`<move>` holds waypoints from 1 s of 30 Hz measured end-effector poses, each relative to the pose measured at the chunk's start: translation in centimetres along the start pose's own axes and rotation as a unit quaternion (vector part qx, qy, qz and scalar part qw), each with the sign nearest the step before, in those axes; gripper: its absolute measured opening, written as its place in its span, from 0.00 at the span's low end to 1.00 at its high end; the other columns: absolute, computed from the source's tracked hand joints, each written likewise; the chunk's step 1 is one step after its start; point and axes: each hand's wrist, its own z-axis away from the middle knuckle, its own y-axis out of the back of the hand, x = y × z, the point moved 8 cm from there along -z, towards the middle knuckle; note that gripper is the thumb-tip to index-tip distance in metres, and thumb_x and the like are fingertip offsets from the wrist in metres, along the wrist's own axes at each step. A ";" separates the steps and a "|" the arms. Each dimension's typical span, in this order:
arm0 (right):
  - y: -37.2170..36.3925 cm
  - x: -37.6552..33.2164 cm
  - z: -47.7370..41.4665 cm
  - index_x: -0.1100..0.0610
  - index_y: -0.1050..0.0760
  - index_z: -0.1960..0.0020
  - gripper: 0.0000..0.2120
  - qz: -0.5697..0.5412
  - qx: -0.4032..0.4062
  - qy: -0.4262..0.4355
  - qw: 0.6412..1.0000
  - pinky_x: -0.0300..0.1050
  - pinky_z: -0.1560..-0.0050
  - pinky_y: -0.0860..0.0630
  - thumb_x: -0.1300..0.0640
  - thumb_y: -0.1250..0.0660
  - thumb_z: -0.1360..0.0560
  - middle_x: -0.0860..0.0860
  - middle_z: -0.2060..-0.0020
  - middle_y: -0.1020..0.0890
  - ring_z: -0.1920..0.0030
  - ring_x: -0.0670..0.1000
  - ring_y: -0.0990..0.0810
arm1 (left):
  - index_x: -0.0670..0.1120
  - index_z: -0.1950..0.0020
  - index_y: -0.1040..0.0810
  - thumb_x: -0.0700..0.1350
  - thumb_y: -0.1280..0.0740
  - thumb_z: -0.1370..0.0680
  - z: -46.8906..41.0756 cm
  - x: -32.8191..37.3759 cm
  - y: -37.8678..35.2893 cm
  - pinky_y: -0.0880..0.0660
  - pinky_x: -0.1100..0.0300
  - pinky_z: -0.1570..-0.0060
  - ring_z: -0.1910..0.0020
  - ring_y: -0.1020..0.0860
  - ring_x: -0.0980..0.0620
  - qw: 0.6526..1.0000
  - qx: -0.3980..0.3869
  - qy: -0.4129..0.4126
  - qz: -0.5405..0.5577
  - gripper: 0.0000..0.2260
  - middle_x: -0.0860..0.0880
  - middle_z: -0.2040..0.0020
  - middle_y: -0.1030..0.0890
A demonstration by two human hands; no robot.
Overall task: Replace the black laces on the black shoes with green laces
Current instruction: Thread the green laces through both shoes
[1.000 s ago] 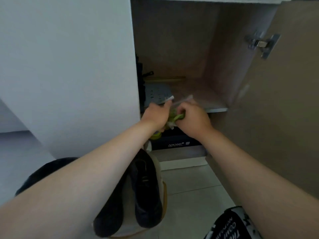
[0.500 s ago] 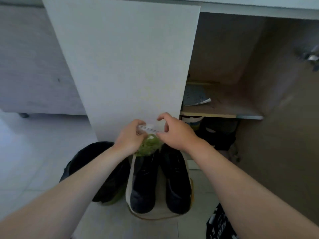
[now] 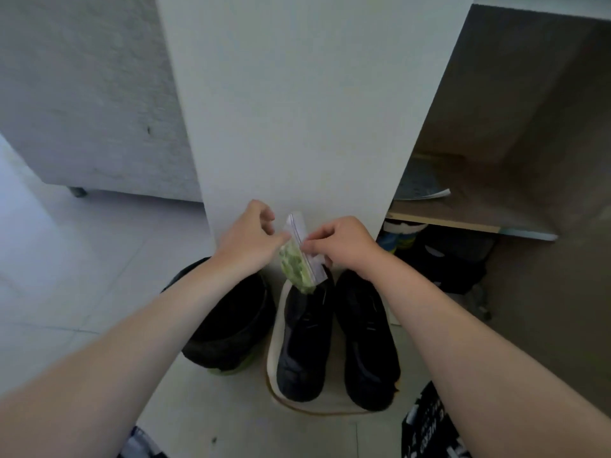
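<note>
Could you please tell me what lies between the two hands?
In the head view, a clear zip bag holding green laces lies between them; the left hand and right hand both pinch it.

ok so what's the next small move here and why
Probably pull the zip bag apart at its seal: the left hand and right hand each pinch its zip edge, and the green laces sit inside, above the black shoes.

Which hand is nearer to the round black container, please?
Left. The left hand is over the black container, at its far rim; the right hand is beyond the bag, above the shoes.
</note>
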 end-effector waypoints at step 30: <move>1.2 2.0 3.2 0.57 0.21 0.60 0.09 -0.106 0.014 -0.109 0.988 0.37 0.75 0.33 0.58 0.21 0.29 0.49 0.68 0.16 0.77 0.45 0.24 | 0.42 0.52 0.21 0.42 0.45 0.17 2.9 2.6 -4.4 0.23 0.62 0.69 0.68 0.17 0.50 0.952 -0.289 0.080 -0.067 0.14 0.51 0.64 0.15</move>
